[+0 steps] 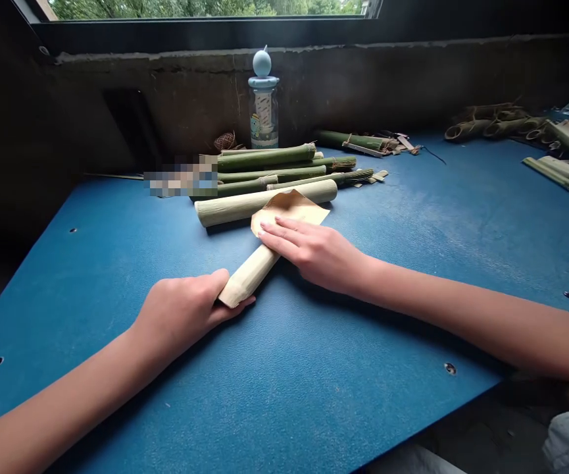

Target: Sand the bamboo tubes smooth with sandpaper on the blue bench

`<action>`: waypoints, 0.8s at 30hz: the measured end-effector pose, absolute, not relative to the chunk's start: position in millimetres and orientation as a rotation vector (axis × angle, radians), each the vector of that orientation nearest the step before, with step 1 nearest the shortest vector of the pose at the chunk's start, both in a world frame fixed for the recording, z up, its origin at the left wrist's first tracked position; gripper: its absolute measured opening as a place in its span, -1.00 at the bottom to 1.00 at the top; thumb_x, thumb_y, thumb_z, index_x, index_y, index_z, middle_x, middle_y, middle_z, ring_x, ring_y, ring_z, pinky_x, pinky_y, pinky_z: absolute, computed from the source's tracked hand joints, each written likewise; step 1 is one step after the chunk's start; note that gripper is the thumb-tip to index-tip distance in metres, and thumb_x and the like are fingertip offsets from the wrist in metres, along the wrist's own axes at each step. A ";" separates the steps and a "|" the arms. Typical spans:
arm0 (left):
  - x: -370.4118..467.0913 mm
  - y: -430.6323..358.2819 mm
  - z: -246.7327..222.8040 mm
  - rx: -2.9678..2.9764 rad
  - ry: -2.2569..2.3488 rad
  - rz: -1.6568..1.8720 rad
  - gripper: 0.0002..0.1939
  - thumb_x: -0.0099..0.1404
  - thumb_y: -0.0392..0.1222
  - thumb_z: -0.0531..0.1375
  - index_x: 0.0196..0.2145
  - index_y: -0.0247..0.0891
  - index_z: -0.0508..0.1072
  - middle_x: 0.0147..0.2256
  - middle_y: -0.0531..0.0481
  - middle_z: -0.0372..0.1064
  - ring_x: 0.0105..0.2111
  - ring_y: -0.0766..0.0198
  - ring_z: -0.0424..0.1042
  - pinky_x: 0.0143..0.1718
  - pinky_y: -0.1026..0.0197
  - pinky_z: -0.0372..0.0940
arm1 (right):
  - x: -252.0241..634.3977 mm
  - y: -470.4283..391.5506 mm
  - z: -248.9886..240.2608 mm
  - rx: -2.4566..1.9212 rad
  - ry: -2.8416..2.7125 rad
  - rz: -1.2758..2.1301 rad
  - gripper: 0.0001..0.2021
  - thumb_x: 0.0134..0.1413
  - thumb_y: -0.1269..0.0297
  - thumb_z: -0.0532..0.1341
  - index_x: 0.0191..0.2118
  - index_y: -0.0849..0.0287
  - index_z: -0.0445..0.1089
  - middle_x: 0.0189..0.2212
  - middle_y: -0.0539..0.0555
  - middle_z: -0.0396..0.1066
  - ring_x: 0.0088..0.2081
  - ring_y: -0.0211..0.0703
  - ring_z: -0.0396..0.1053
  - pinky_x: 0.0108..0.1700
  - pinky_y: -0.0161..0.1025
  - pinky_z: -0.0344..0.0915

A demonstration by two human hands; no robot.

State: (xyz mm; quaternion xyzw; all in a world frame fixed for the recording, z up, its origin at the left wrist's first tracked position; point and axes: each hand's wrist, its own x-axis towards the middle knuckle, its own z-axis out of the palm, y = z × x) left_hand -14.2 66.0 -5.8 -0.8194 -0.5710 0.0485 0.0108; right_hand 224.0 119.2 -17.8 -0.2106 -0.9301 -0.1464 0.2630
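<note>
Could skid over the blue table (245, 395) into the thick log (229, 209) just beyond, through any loosening of the left hand (180, 306), clamped on the near end of the bamboo stick (252, 273). Could crease or tear the paper (308, 209) through uneven pressure from the right hand (323, 257), fingers together, thumb hidden, grip unclear.

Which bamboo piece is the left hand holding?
The short, pale one, slanting between both hands, its far end under the tan sheet; the other pale piece lies untouched behind it.
</note>
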 end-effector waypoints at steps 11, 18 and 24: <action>-20.0 72.3 -4.0 -2.590 -1.813 0.302 -0.36 0.36 0.23 -0.21 -0.39 -0.21 0.50 -0.42 -0.18 0.53 -0.46 0.05 0.46 -0.48 0.15 0.00 | 209.3 93.0 -24.9 -0.174 -2.650 0.065 -0.59 0.41 0.47 -0.10 0.25 0.37 0.25 0.29 0.17 0.20 0.38 -0.04 -0.02 0.41 -0.07 0.05; -16.9 72.0 -2.5 -2.540 -1.842 0.319 -0.45 0.33 0.29 -0.10 -0.22 -0.12 0.50 -0.37 -0.07 0.55 -0.39 0.06 0.50 -0.48 0.19 -0.01 | 223.7 112.4 -25.5 -0.225 -2.643 0.087 -0.59 0.41 0.45 -0.10 0.25 0.34 0.25 0.28 0.20 0.22 0.40 -0.12 -0.09 0.40 -0.08 0.06; -18.7 73.0 -1.9 -2.556 -1.808 0.471 -0.66 0.30 -0.08 0.01 -0.39 -0.22 0.54 -0.35 -0.19 0.55 -0.36 -0.01 0.50 -0.47 0.17 0.03 | 211.9 106.8 -24.3 0.048 -2.700 0.187 -0.58 0.40 0.47 -0.10 0.24 0.35 0.26 0.28 0.17 0.21 0.41 -0.17 -0.15 0.42 -0.10 -0.03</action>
